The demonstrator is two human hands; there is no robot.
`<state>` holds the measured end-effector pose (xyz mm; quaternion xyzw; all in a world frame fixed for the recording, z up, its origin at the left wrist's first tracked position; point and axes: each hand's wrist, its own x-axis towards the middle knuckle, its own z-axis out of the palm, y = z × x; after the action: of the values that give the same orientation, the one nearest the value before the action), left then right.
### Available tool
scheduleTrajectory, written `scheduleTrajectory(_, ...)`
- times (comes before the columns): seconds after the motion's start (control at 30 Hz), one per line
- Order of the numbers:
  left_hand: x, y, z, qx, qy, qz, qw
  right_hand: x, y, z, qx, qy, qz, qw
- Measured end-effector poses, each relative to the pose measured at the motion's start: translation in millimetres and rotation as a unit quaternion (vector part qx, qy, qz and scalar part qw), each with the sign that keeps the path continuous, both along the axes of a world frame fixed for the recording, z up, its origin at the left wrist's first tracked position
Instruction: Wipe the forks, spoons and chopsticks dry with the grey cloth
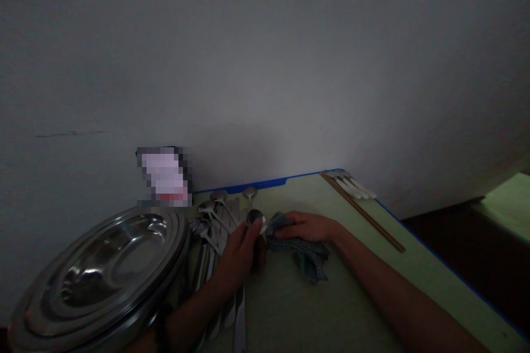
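Note:
Near the middle of the table, my left hand is closed on a metal spoon, its bowl showing above the thumb. The handle is hidden by the fingers. Just to the right, my right hand grips a crumpled grey-blue cloth, part of which hangs down toward the tabletop. The cloth is close beside the spoon's bowl; whether they touch I cannot tell. Under and left of my left hand lie several more metal spoons and table knives, side by side.
A stack of oval metal dishes fills the left side. Behind it a blurred phone-like screen leans near the wall. Wooden chopsticks and several white-handled forks lie at the right, by the blue-edged table's far corner.

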<state>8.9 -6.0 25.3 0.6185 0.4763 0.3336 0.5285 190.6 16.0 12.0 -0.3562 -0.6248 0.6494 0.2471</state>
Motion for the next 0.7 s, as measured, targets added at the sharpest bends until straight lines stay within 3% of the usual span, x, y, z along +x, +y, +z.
scheduleTrajectory(0.23,3.1,0.5,-11.5,-0.011,0.000,-0.036,0.999,15.0,2.9,3.0,-0.076,-0.061,0.033,0.995)
scheduleTrajectory(0.4,0.7,-1.0,-16.0,-0.041,-0.120,-0.039,0.991,37.7,1.8,3.5,-0.121,-0.100,0.028,0.987)
scheduleTrajectory(0.57,-4.9,-6.3,-13.1,-0.003,-0.231,0.001,0.973,52.3,-0.7,-5.2,-0.189,-0.032,-0.031,0.981)
scheduleTrajectory(0.7,-6.5,-7.3,-14.1,0.008,-0.303,-0.038,0.952,54.7,-0.5,-10.4,-0.193,-0.010,-0.041,0.980)
